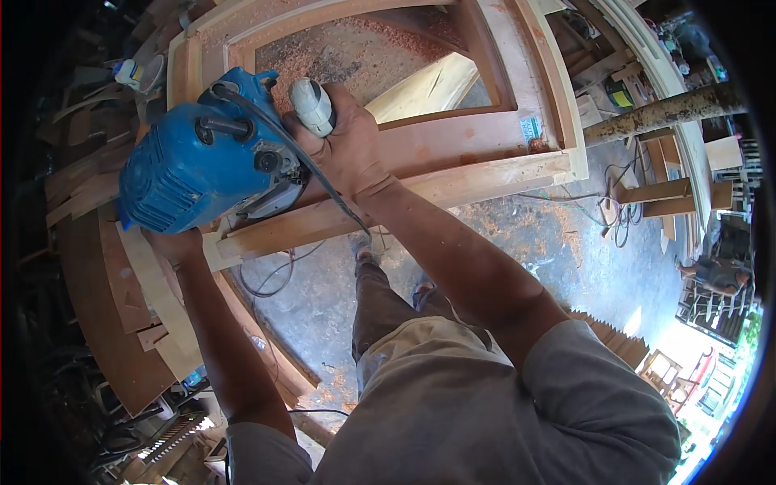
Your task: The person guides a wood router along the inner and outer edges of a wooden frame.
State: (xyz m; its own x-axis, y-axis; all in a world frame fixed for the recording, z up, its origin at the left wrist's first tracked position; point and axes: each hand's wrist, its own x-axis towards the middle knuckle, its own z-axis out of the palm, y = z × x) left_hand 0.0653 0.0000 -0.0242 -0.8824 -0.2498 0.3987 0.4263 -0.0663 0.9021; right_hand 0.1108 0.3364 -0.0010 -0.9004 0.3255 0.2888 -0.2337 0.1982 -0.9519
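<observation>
A blue power router [190, 166] with a dark cord sits over the near left corner of a wooden panel frame [477, 171]. My right hand [352, 145] is closed around its pale grey side handle [312, 107]. On the opposite side, my left hand [174, 244] is at the router's underside; the motor body hides its fingers and the part they hold. Part of the metal base [279, 198] shows beside the frame's edge, while the cutter is out of sight. Reddish shavings [388, 36] lie in and around the frame's curved opening.
A pale board [428, 87] shows through the opening. Wood strips [113, 275] are stacked at left. Cords [622, 198] lie on the shaving-strewn concrete floor [517, 242]. A round pole [663, 115] extends right of the frame. Another person [718, 275] is far off at right.
</observation>
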